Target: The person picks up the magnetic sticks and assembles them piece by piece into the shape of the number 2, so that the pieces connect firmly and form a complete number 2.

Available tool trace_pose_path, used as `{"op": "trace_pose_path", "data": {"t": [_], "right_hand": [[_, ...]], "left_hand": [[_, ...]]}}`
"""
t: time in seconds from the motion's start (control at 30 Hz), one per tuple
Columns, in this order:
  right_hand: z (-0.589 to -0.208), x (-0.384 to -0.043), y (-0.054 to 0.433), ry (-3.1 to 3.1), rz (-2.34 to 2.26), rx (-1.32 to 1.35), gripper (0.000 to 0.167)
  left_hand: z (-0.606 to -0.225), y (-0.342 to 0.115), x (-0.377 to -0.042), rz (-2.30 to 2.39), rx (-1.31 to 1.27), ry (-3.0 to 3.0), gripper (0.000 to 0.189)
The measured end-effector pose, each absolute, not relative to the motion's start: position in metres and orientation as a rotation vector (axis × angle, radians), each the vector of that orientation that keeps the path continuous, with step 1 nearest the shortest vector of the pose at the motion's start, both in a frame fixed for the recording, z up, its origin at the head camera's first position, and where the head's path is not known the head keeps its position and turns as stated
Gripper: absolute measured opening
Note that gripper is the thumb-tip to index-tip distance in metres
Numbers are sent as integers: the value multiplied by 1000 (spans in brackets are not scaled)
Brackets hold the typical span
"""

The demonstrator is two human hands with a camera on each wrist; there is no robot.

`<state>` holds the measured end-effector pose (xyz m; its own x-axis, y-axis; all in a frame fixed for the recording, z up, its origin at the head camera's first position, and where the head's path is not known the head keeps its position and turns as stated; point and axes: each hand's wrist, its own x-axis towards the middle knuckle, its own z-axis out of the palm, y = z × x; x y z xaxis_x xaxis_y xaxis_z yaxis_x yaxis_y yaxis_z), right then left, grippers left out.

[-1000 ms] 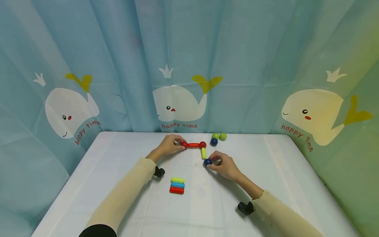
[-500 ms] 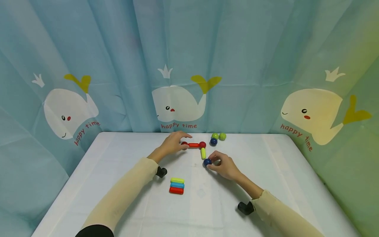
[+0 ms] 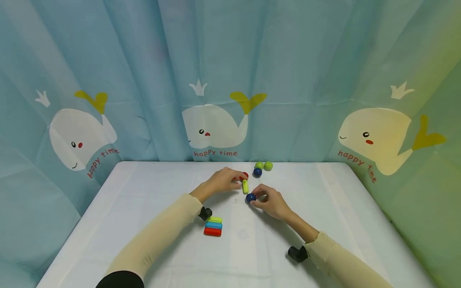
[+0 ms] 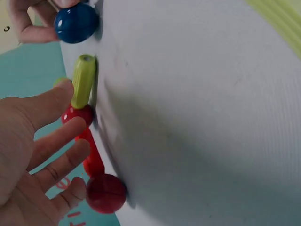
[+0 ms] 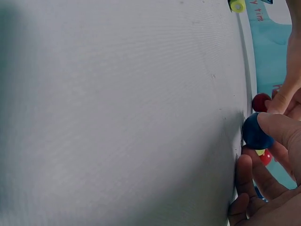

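My left hand (image 3: pixel 225 180) reaches over a joined toy piece, fingers spread and relaxed, with thumb and forefinger right at a red ball (image 4: pixel 77 114). In the left wrist view, a yellow-green rod (image 4: pixel 83 82) runs from this ball one way and a red rod (image 4: pixel 94 157) the other, ending in a second red ball (image 4: pixel 106 193). The head view has the red rod and second ball hidden behind that hand. Between thumb and fingers, my right hand (image 3: pixel 271 203) pinches a dark blue ball (image 3: pixel 250 198), just short of the yellow-green rod's free end.
Two green balls (image 3: pixel 268 165) and another dark blue ball (image 3: pixel 257 172) lie near the table's back edge. Closer to me, beside the left wrist, a yellow-green, a blue (image 3: pixel 213 225) and a red rod lie side by side. A whale-print curtain (image 3: pixel 299 120) hangs behind.
My left hand has let go of the left red ball and moved right, along the red rod to the other red ball. The right hand keeps its pinch on the blue ball, nearly unmoved.
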<state>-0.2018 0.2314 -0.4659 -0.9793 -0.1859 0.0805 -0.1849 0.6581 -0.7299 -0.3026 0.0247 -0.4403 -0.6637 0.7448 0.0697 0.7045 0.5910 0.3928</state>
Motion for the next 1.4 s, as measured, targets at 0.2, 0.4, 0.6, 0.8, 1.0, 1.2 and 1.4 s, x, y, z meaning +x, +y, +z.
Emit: {"op": "trace_pose_path", "data": {"t": [0.2,0.4,0.6,0.8,1.0,1.2,1.4], "right_hand": [[-466,-202,231,2869,-1262,-335,23],[-465,-202,232,2867,-1260,-360,23],[-465,-202,232,2866,-1262,-358,23],[-465,-201,232,2854,-1270,-346,23],[-465,-199,232,2852,-1285,-364,23],[-466,-199,232,2853,-1296,-381,23],[-465,-199,232,2856,-1293,-351,24]], "left_hand": [[-446,29,-299,602,1251,2687,35],[-451,31,-298,592,1268,2693,35],[-454,35,-298,582,1271,2700,33],[-456,37,-298,584,1248,2717,33],[-457,37,-300,630,1243,2689,31],[-455,35,-303,716,1246,2633,29],[-452,33,-305,822,1205,2594,32]]}}
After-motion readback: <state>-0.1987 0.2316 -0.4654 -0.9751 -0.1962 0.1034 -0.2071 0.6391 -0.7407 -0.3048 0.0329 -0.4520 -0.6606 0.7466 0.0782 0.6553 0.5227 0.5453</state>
